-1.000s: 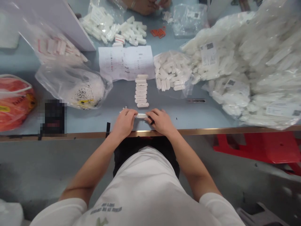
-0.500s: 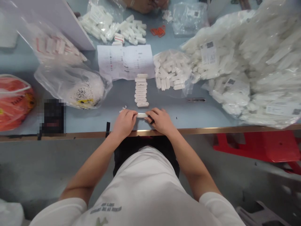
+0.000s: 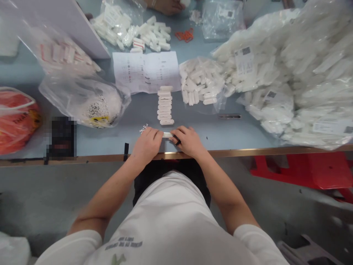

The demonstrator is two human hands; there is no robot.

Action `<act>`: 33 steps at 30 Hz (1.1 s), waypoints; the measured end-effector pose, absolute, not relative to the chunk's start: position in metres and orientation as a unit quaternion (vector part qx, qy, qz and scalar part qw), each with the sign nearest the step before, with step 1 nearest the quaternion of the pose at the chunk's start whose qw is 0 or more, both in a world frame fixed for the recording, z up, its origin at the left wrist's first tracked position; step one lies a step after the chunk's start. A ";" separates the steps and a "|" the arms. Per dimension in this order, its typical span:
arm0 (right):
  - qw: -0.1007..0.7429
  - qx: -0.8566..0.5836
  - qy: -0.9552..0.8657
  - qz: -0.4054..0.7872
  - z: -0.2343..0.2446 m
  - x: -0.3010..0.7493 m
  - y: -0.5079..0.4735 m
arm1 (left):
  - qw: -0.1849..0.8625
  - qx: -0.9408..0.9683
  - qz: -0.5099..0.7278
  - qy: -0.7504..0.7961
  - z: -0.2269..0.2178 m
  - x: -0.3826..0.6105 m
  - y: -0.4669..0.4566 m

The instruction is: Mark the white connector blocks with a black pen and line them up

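A small white plastic connector with rows of tiny holes lies between my hands at the table's front edge. My left hand is closed on its left end, the fingertips covering part of it. My right hand pinches the right end, and a thin black piece shows at its fingers; its kind is unclear. Just beyond, a column of similar white connectors is lined up on the table. Tiny white pieces lie scattered by my left fingers.
A printed sheet lies behind the column. Bags of white parts and larger bags fill the right side. Thread snips rest on the right. At left is a bag of small pieces. Another person's hand is at the back.
My left fingers have shifted slightly right and cover more of the connector's left end. My right hand stays nearly still. The other person's hand at the back has moved.
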State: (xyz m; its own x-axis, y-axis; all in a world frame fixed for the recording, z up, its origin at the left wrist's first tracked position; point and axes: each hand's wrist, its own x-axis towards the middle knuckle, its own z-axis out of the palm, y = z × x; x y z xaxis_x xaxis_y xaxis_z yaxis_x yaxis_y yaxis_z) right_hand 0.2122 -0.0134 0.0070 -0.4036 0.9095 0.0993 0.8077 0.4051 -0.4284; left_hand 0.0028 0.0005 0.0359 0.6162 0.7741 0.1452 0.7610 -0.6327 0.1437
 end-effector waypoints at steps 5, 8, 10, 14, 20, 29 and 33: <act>0.169 -0.520 -0.823 0.154 0.006 0.212 -0.013 | 0.004 0.913 0.066 0.403 0.043 0.006 0.000; 0.173 -0.518 -0.824 0.151 0.006 0.213 -0.013 | 0.014 0.915 0.062 0.398 0.044 0.006 0.001; 0.173 -0.516 -0.825 0.151 0.006 0.213 -0.013 | 0.025 0.913 0.063 0.402 0.043 0.004 0.001; 0.171 -0.517 -0.825 0.154 0.006 0.213 -0.013 | 0.058 0.905 0.091 0.411 0.036 -0.003 -0.001; 0.166 -0.518 -0.824 0.160 0.007 0.213 -0.013 | 0.105 0.883 0.138 0.437 0.030 -0.012 -0.004; 0.164 -0.520 -0.823 0.163 0.007 0.213 -0.013 | 0.053 0.885 0.127 0.444 0.025 -0.015 -0.007; 0.170 -0.516 -0.824 0.161 0.006 0.214 -0.013 | 0.047 0.889 0.134 0.436 0.023 -0.015 -0.006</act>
